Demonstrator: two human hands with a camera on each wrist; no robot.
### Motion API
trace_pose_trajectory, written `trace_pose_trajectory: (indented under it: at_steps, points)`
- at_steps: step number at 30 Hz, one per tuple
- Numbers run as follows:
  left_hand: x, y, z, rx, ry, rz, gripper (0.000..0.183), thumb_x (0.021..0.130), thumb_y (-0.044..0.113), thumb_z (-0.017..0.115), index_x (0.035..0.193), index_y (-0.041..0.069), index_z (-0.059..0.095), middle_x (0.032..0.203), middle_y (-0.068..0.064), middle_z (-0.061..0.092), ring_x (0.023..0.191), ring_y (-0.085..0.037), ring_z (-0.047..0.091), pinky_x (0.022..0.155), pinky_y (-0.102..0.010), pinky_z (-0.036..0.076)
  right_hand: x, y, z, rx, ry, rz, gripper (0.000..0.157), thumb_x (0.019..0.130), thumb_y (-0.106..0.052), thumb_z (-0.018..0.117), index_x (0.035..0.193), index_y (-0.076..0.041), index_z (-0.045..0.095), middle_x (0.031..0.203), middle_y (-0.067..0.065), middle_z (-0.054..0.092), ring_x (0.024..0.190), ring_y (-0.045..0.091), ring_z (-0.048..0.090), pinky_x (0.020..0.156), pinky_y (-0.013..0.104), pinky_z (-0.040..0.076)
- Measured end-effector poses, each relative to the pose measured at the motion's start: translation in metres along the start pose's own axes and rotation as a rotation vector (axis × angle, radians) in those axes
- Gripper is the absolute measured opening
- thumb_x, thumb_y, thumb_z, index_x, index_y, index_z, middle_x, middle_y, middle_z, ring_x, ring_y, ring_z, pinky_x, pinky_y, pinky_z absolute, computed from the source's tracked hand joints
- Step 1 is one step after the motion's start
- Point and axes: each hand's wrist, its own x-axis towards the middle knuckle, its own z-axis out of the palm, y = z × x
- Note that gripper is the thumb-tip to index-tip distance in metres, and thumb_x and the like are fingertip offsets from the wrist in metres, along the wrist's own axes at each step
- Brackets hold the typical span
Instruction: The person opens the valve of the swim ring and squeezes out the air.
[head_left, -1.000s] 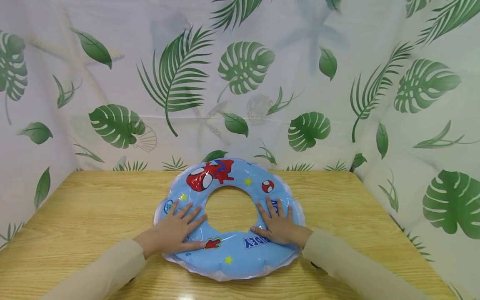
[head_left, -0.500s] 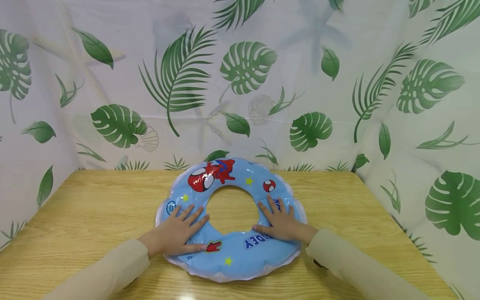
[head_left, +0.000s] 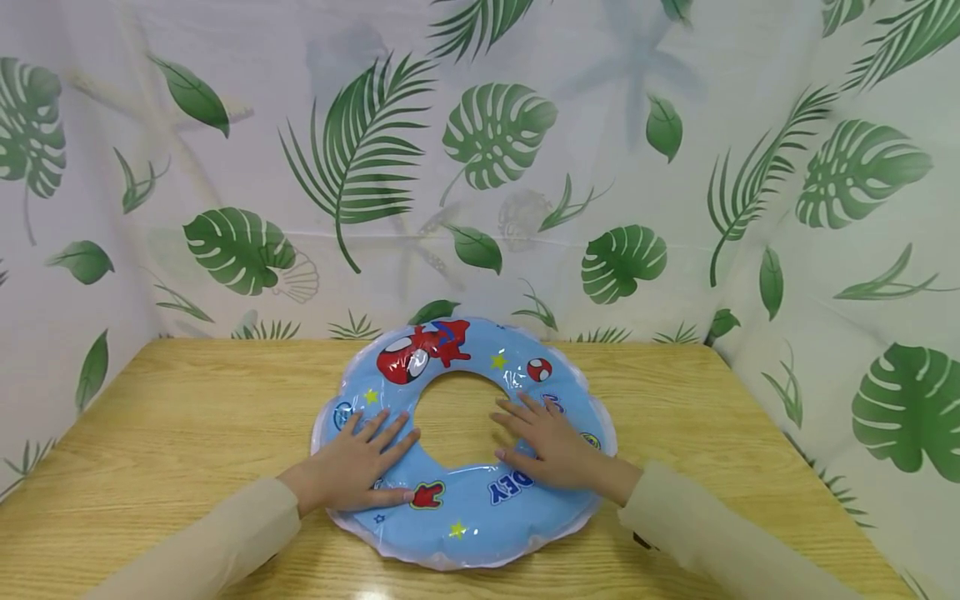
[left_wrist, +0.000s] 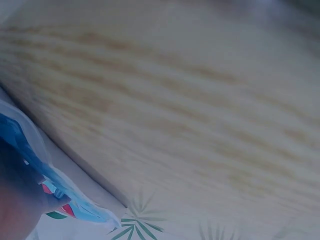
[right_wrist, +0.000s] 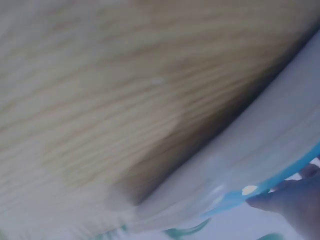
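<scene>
An inflated swim ring (head_left: 483,512), light blue with a pale underside, lies flat on the wooden table. Red cartoon figures, yellow stars and blue lettering decorate it. My left hand (head_left: 348,467) rests spread on its left side, palm down. On the right side lies my right hand (head_left: 553,446), its fingers reaching over the inner edge of the hole. The left wrist view catches only the ring's rim (left_wrist: 80,195) and a dark, blurred part of the hand (left_wrist: 17,195). In the right wrist view the pale underside (right_wrist: 235,150) shows, with part of the hand (right_wrist: 297,202) above the blue top.
The wood-grain table (head_left: 705,425) extends to both sides of the ring. White cloth (head_left: 255,158) printed with green leaves stands behind it and along both sides. The ring's far edge lies close to the back cloth.
My right hand has shifted slightly on the ring; its fingers now point more to the left, over the hole. The left hand stays spread in place, and the ring has hardly moved.
</scene>
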Motion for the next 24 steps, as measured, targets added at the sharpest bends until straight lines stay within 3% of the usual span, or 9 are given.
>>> trace_pose_trajectory:
  at_steps: [5, 10, 16, 24]
  points:
    - [0.0, 0.0, 0.002, 0.024, 0.005, -0.001, 0.082, 0.086, 0.069, 0.031, 0.146, 0.015, 0.022, 0.152, -0.014, 0.018, 0.139, -0.039, 0.016, 0.107, -0.062, 0.012, -0.006, -0.021, 0.0, 0.102, -0.111, -0.149, 0.054, 0.094, -0.045, 0.041, 0.141, -0.019, 0.035, 0.149, 0.004, 0.031, 0.14, 0.032, 0.018, 0.109, 0.06, 0.011]
    - [0.0, 0.0, 0.003, 0.038, 0.009, -0.003, 0.082, 0.085, 0.07, 0.03, 0.146, 0.016, 0.022, 0.152, -0.013, 0.018, 0.139, -0.039, 0.016, 0.107, -0.062, 0.012, -0.012, -0.03, 0.008, 0.123, -0.234, -0.25, 0.058, 0.093, -0.052, 0.039, 0.145, -0.031, 0.023, 0.154, -0.002, 0.016, 0.142, 0.028, 0.011, 0.108, 0.061, 0.01]
    - [-0.001, 0.002, 0.002, 0.041, 0.007, -0.002, 0.081, 0.086, 0.069, 0.029, 0.146, 0.015, 0.021, 0.152, -0.014, 0.018, 0.139, -0.04, 0.015, 0.107, -0.063, 0.011, -0.018, -0.031, 0.015, 0.081, -0.396, -0.297, 0.063, 0.089, -0.06, 0.036, 0.144, -0.043, 0.011, 0.154, -0.014, -0.006, 0.143, 0.023, -0.007, 0.105, 0.066, 0.004]
    - [-0.002, 0.004, 0.002, 0.034, 0.011, -0.01, 0.079, 0.087, 0.067, 0.031, 0.146, 0.015, 0.021, 0.153, -0.014, 0.017, 0.139, -0.039, 0.015, 0.107, -0.063, 0.011, -0.019, -0.029, 0.023, -0.008, -0.451, -0.318, 0.065, 0.088, -0.065, 0.032, 0.144, -0.045, 0.006, 0.154, -0.015, -0.009, 0.142, 0.023, -0.01, 0.104, 0.067, -0.001]
